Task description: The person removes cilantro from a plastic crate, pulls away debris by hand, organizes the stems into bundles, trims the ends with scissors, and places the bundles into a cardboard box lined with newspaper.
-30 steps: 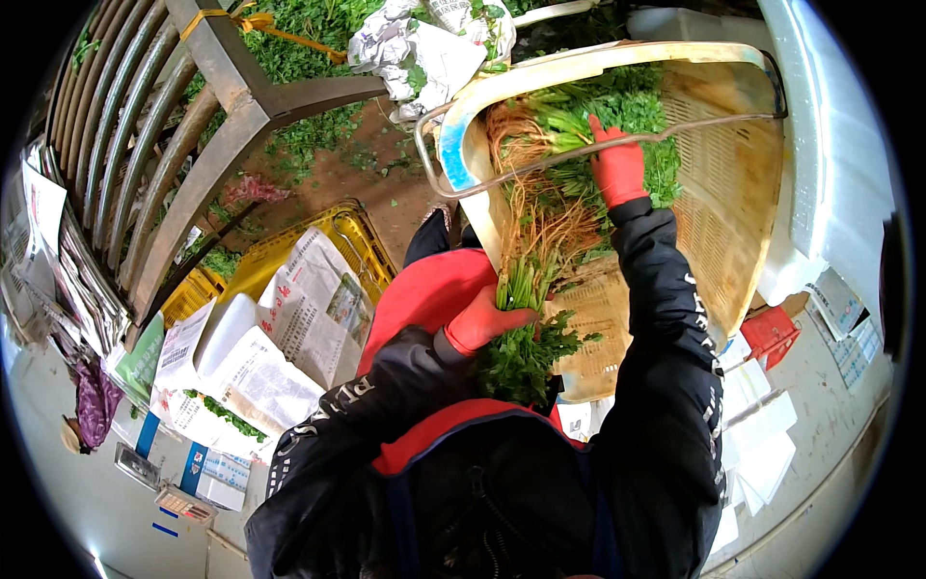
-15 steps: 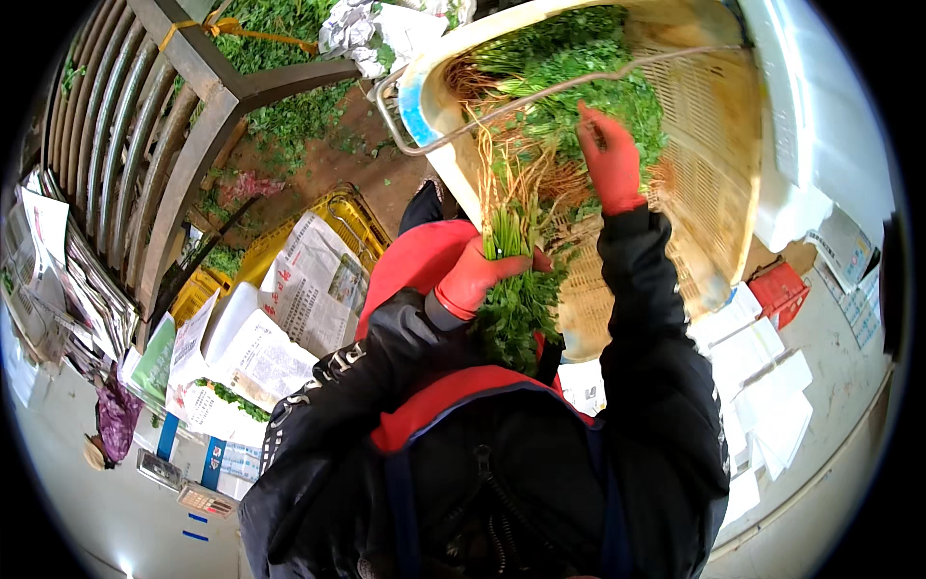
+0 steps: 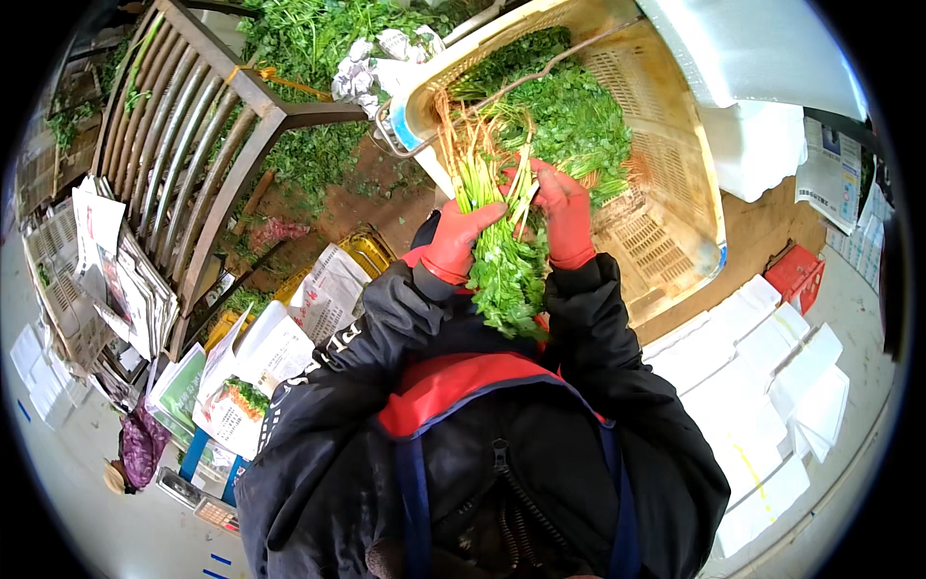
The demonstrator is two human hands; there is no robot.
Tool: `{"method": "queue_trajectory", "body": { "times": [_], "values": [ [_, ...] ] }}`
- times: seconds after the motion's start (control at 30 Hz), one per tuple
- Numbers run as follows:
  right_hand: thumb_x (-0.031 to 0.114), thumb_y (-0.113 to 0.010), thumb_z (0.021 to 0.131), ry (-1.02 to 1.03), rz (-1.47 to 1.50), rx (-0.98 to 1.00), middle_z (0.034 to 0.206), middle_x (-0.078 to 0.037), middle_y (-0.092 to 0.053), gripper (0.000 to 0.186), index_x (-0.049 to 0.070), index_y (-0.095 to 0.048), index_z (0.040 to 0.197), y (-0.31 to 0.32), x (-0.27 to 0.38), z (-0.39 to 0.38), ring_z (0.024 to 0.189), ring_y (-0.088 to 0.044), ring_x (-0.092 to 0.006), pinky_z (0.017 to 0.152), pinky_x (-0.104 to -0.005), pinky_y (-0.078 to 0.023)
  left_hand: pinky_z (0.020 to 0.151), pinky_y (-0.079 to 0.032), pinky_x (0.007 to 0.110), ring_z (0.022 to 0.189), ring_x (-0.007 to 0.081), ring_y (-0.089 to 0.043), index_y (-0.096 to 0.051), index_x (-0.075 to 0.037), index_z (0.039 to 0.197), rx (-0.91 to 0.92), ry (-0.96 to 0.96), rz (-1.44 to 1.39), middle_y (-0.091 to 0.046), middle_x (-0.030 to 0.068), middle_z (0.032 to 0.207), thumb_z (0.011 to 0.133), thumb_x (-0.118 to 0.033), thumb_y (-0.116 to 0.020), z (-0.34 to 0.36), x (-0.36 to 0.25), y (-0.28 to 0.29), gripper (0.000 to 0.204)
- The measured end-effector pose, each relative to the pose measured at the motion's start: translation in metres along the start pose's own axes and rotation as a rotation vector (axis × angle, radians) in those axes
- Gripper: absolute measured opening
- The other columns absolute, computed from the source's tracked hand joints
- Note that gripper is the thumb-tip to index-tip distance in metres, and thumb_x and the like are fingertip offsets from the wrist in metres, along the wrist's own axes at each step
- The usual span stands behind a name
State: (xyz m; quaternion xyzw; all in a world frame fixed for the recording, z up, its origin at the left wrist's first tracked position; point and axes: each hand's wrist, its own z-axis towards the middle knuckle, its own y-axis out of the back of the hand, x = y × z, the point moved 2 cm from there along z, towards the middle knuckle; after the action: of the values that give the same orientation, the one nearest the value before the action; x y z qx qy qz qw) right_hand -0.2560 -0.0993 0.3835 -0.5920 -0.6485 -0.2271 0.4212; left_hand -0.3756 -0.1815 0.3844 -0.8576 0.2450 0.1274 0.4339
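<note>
My left hand [image 3: 461,238], in a red glove, grips a bunch of leafy greens [image 3: 506,270] by its pale stems, with long stringy roots upward and leaves hanging down over my lap. My right hand [image 3: 564,217], also red-gloved, is closed on the stems at the bunch's right side, its fingertips partly hidden among them. Just beyond both hands, a worn cream plastic crate [image 3: 656,262] holds more rooted greens [image 3: 569,125], and a bent metal handle [image 3: 526,77] crosses over it.
Curved metal slats [image 3: 193,154] stand upper left, beside loose greens [image 3: 313,164]. Newspapers [image 3: 135,280] and a yellow crate [image 3: 365,248] are at left. White foam sheets [image 3: 743,386], a red crate [image 3: 794,275] and white boxes [image 3: 743,145] are at right.
My right hand has moved down and left from inside the crate to the bunch. The bunch in my left hand has risen, and the crate sits higher and further left in view.
</note>
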Motion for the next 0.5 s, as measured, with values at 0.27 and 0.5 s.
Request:
{"method": "queue_trajectory", "body": {
  "times": [0.27, 0.5],
  "values": [
    [0.028, -0.057, 0.088, 0.407, -0.904, 0.213, 0.068, -0.005, -0.065, 0.031, 0.000, -0.064, 0.075, -0.032, 0.035, 0.009, 0.060, -0.060, -0.0153, 0.055, -0.0330, -0.046, 0.050, -0.050, 0.028, 0.054, 0.0169, -0.060, -0.060, 0.003, 0.101, -0.279, -0.127, 0.246, -0.066, 0.0126, 0.077, 0.082, -0.005, -0.061, -0.046, -0.033, 0.004, 0.020],
    [0.052, -0.040, 0.096, 0.191, -0.102, 0.562, 0.117, -0.016, -0.061, 0.064, -0.003, -0.048, 0.128, -0.092, 0.087, 0.078, 0.106, -0.059, -0.0201, 0.090, -0.0329, -0.047, 0.053, -0.050, 0.027, 0.058, 0.0159, -0.061, -0.060, 0.003, 0.100, -0.431, -0.360, 0.142, -0.066, 0.0116, 0.078, 0.084, -0.009, -0.062, -0.117, -0.089, 0.028, 0.020]
  ]
}}
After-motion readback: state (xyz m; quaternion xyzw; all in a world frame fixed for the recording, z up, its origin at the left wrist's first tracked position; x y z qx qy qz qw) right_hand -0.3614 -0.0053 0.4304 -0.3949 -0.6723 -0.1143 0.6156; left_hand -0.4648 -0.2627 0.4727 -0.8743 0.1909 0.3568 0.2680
